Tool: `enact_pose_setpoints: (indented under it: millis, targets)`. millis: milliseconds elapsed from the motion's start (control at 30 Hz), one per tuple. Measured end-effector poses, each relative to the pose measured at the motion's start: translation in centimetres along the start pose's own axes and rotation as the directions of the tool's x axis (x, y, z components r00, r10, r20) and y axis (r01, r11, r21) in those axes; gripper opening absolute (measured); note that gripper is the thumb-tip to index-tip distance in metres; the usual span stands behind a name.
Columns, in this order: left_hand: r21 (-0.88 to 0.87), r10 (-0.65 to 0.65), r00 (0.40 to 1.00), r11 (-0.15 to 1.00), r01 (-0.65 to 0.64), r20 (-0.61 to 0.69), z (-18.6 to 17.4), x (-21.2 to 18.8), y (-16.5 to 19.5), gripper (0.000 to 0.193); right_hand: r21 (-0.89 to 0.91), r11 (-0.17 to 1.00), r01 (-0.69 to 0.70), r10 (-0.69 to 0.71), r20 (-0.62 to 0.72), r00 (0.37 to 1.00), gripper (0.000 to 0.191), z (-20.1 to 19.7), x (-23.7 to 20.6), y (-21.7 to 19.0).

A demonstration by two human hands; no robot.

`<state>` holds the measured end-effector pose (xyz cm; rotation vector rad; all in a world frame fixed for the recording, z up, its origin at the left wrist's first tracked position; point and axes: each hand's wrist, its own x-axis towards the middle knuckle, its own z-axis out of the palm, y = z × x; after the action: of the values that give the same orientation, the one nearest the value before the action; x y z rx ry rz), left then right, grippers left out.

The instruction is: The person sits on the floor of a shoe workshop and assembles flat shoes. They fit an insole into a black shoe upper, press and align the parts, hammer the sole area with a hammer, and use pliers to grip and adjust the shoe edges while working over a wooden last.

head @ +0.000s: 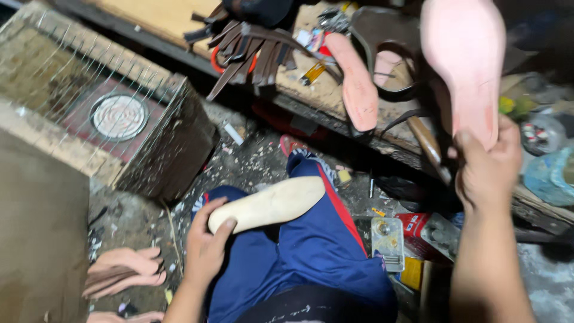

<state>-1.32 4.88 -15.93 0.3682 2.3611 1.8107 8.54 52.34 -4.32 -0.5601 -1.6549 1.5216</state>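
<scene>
left hand lower centre-left of frame, fingers curled round the heel end of a cream shoe sole, thumb on top. closed grip. the sole lies across the person's lap on the blue trousers, toe end pointing right and slightly up, toward frame centre.

right hand right of frame, raised, fingers closed on the narrow end of a pink sole. that sole stands nearly upright, wide end reaching the top edge of frame. motion blur on it, so exact finger placement on the back side can't be told.

the two soles are well apart, not touching.

around them:
- workbench across the top of frame, cluttered. a second pink sole lies on it, hanging over the front edge, just left of the raised one.
- bundle of dark leather strips at top centre of bench, fanned out.
- wooden handle poking off the bench edge, just left of the right hand.
- brick block with a round metal disc on top, wire mesh over it, upper left.
- stack of pink soles on the floor, lower left, beside the left forearm.
- small clear plastic piece by the right knee, red box just behind it.
- floor littered with scraps and trimmings.
</scene>
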Motion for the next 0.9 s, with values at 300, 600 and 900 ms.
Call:
enact_pose_setpoints:
  millis: [300, 600, 900]
  targets:
    - [-0.178, -0.077, 0.990, 0.979, 0.098, 0.122, -0.8, 1.3, -1.6, 0.033, 0.348, 0.845, -0.406, 0.252, 0.411, 0.876, 0.019, 7.7, -8.5, -1.6]
    - [-0.242, -0.070, 0.980, 0.963, 0.115, 0.187, -2.3, 1.0, -2.0, 0.033, -0.286, 0.882, 0.374, -0.015, 0.777, 0.630, 0.028, 21.5, -14.6, 3.4]
    - [-0.330, -0.017, 0.920, 0.931, 0.158, 0.393, -5.4, 1.6, -2.4, 0.074, -0.117, 0.653, 0.748, -0.129, 0.956, 0.263, 0.055, 22.6, -16.4, 0.9]
